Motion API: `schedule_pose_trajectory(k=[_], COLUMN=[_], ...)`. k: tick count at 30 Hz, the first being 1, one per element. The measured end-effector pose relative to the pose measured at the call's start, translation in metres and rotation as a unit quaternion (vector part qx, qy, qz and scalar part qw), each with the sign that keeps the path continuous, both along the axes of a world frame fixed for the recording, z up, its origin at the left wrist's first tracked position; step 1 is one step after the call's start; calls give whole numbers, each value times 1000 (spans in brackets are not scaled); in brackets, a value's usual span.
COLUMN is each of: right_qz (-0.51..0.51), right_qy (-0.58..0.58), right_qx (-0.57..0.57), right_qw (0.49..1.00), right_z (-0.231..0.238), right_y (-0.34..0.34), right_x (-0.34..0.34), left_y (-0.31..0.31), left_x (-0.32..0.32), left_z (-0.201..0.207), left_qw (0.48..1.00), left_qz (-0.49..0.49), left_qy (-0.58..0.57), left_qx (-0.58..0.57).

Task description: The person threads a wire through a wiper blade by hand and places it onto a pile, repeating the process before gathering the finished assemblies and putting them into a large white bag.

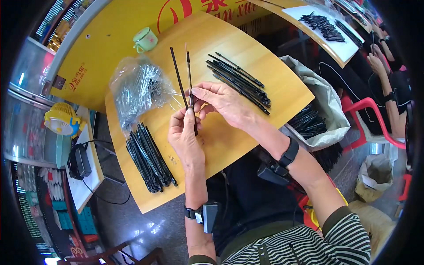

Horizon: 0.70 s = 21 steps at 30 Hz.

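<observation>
Over a wooden table (212, 154), my left hand (185, 139) is closed around the lower part of two thin black rods. One black rod (178, 73) leans to the left, while a second black rod (189, 70) stands nearly upright. The fingers of my right hand (223, 101) pinch the second rod just above my left hand. Left of my hands lies a bundle of black rods (150, 161), and a looser pile of black rods (240, 81) lies to the right. A clear plastic bag (123, 99) of thin pale sticks rests near the left edge.
A pale green mug (145, 39) stands at the far edge. Right of the table, a white woven sack (333, 104) holds more black rods. A small yellow fan (62, 118) is at the left. Another person's hands (376, 62) work by a second table (293, 26) at the upper right.
</observation>
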State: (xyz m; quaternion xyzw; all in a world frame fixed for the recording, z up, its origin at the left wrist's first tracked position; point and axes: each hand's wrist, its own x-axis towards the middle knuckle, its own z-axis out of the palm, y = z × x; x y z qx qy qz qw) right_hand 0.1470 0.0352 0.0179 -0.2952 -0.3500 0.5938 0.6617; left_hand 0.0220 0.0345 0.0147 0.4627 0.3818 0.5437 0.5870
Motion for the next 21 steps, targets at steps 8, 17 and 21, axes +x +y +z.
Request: schedule_pose_trajectory(k=[8,17,21], right_qz=[-44,-37,-28], right_qy=[-74,-130,-151], right_qx=[-6,3,4], right_qw=[996,991,988], right_z=[0,-1,2], right_y=[-1,-2,-4], right_x=[-1,0,0], left_y=[2,6,6], left_x=[0,1,-2], left_z=[-2,-4,1], left_qw=[999,1000,998], left_qz=[24,0,-9], left_qy=[29,-13,-24], left_qx=[-16,-8,-61])
